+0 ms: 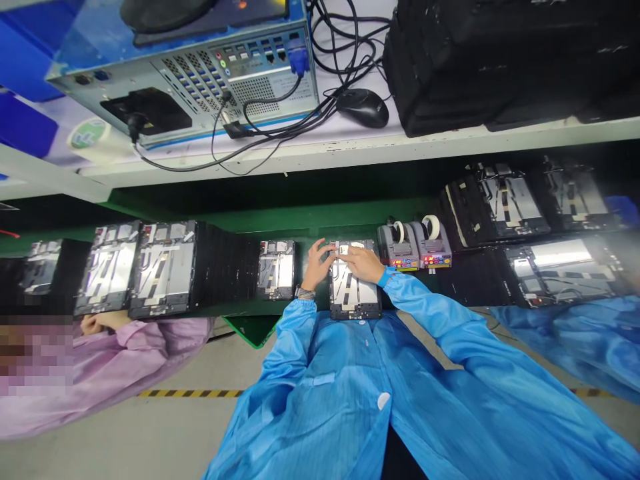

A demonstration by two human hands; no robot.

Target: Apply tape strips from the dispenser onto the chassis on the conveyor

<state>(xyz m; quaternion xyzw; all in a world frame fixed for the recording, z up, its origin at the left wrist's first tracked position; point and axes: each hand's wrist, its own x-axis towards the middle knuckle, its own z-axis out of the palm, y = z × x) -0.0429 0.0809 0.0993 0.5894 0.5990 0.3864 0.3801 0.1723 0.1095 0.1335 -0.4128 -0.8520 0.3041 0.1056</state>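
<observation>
An opened tablet (353, 287) lies in front of me with its inner parts showing: a silver plate, dark strips and a black lower edge. Over its upper left part my left hand (316, 265) is bent, thumb and forefinger drawn together at the tablet's edge. My right hand (366, 264) reaches in from the other side, its fingers closed and touching the upper part of the tablet. The fingertips of both hands nearly meet near a small white patch. Whatever they pinch there is too small to make out.
Two tape dispensers (400, 253) with lit red displays stand right of the tablet. Another opened tablet (277, 270) and a row of black tablets (225, 270) are at left. Above, a shelf holds a computer case (200, 87), cables and a mouse (363, 108). Co-workers' sleeves (145, 347) flank me.
</observation>
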